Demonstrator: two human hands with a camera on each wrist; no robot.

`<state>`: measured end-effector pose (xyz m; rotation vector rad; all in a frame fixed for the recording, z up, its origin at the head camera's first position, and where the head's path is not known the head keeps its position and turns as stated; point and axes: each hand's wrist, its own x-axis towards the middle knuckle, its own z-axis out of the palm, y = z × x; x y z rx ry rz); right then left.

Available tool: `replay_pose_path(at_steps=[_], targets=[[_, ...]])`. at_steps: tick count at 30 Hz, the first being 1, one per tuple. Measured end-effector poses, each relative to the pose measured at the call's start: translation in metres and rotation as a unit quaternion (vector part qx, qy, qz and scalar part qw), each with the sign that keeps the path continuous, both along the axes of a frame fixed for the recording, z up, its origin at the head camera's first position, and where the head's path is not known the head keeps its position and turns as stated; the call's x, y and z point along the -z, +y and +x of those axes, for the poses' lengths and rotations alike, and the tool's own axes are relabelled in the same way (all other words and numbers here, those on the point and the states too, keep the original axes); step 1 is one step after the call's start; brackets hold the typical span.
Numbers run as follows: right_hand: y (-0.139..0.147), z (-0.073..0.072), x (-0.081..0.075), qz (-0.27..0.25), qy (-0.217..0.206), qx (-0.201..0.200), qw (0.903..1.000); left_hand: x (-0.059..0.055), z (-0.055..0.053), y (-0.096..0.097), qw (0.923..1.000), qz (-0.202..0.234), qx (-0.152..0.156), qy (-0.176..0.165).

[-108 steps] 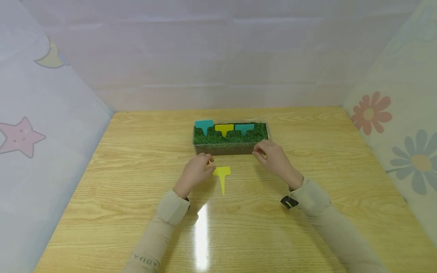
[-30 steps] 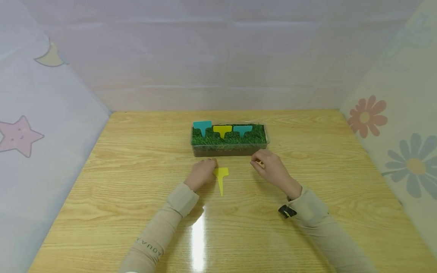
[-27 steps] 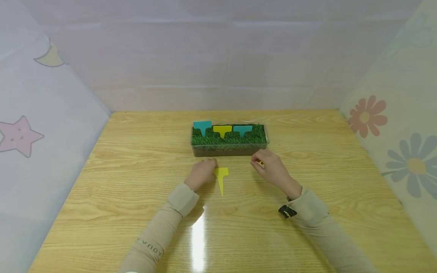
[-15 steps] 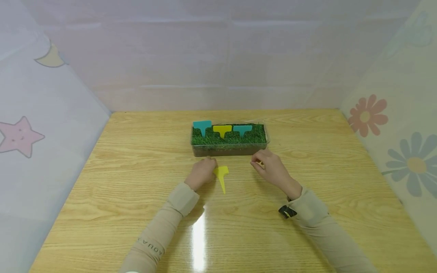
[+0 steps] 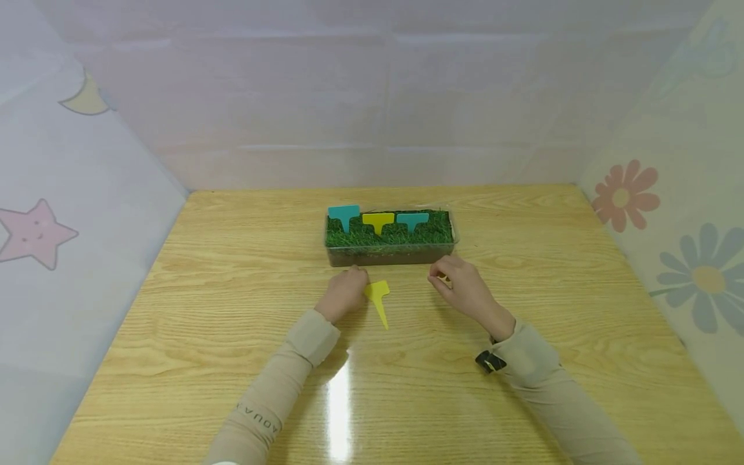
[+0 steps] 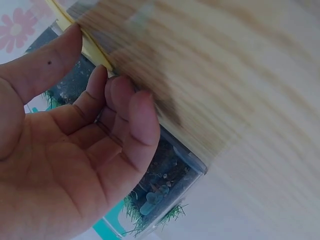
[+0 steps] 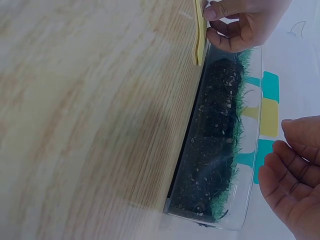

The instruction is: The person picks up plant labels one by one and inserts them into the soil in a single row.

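My left hand (image 5: 344,292) pinches a yellow T-shaped plant label (image 5: 379,290) by one end of its head, just over the table, its pointed stem slanting toward me and right. In the left wrist view, the thumb and index fingertips meet the label (image 6: 97,52). A clear planter (image 5: 392,258) of dark soil and green grass stands behind both hands. Three labels rise from the grass: a teal one (image 5: 344,212) at left, a yellow one (image 5: 378,220) in the middle, another teal one (image 5: 413,220) at right. My right hand (image 5: 461,283), fingers loosely curled, holds nothing near the planter's front right corner.
The wooden table (image 5: 203,303) spreads around the planter, with a bright reflection in front of the left hand. A pale wall (image 5: 372,116) closes the back, and printed panels with a star (image 5: 37,232) and flowers (image 5: 706,278) flank the sides.
The left fingers have come onto the yellow label's head and gripped it. Its stem tip has since swung to the right and its head has tilted. The right hand has barely moved.
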<state>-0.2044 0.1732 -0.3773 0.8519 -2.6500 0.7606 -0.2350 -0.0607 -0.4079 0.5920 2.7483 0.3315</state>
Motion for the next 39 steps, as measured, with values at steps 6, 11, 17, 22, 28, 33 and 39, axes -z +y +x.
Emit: replay_pose_path(at_steps=[6, 11, 17, 22, 28, 33, 39], targets=[[0.0, 0.0, 0.001, 0.002, -0.002, 0.002, 1.0, 0.002, -0.002, 0.0, 1.0, 0.0, 0.003, -0.003], [0.001, 0.001, 0.002, 0.002, 0.001, 0.002, 1.0, 0.003, -0.002, -0.001, 1.0, 0.004, 0.005, -0.006], [0.002, 0.001, 0.003, -0.001, 0.004, 0.003, 1.0, 0.001, -0.001, -0.003, 0.9985, 0.044, 0.005, -0.032], [0.002, 0.001, 0.003, 0.001, 0.002, 0.008, 1.0, -0.001, -0.002, -0.006, 0.995, 0.077, 0.004, -0.063], [0.003, 0.0, 0.004, 0.007, -0.003, 0.011, 0.9999, -0.007, -0.003, -0.008, 0.9896, 0.12, 0.006, -0.079], [0.003, 0.0, 0.003, 0.007, -0.006, 0.012, 0.9999, -0.008, -0.006, -0.009, 0.9826, 0.165, 0.023, -0.083], [0.003, 0.001, 0.003, 0.009, -0.009, 0.012, 0.9999, -0.014, -0.007, -0.011, 0.9719, 0.214, 0.039, -0.09]])
